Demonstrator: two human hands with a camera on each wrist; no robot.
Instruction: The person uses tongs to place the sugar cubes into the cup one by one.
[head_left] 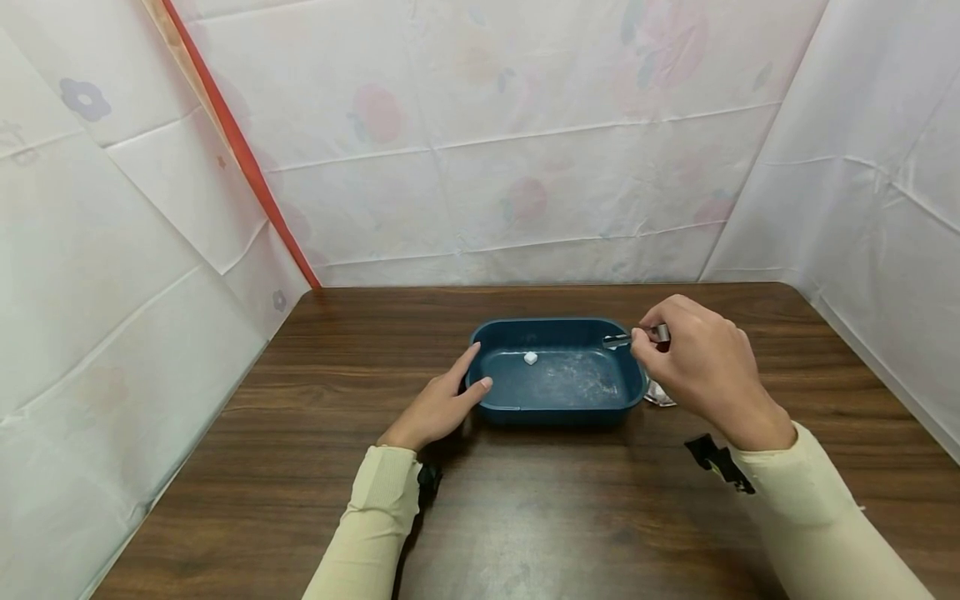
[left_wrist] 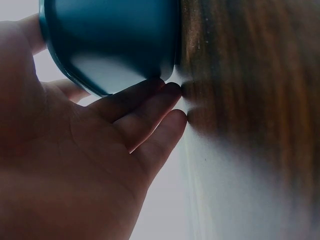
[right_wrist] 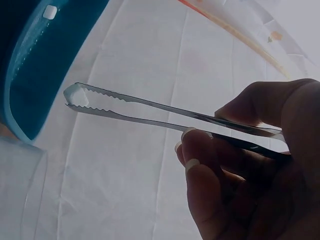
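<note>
My right hand (head_left: 705,367) pinches small metal tongs (right_wrist: 150,107) between thumb and fingers. The tongs' serrated tips are closed around a small white cube (right_wrist: 78,95), raised over the right end of a dark blue rectangular dish (head_left: 555,417). Inside that dish, toward its left side, lies another white cube (head_left: 530,358). At the dish's left end my left hand (head_left: 438,408) rests with thumb and index finger at the rim. The left wrist view has its other fingers (left_wrist: 150,112) stretched along the outside wall, the lowest fingertips at the tabletop.
A shiny, clear crumpled packet (head_left: 660,393) lies just right of the dish, partly behind the right hand. The dish stands on a brown wood-grain table (head_left: 337,417). White patterned sheets (head_left: 480,167) hang around the table's back and sides.
</note>
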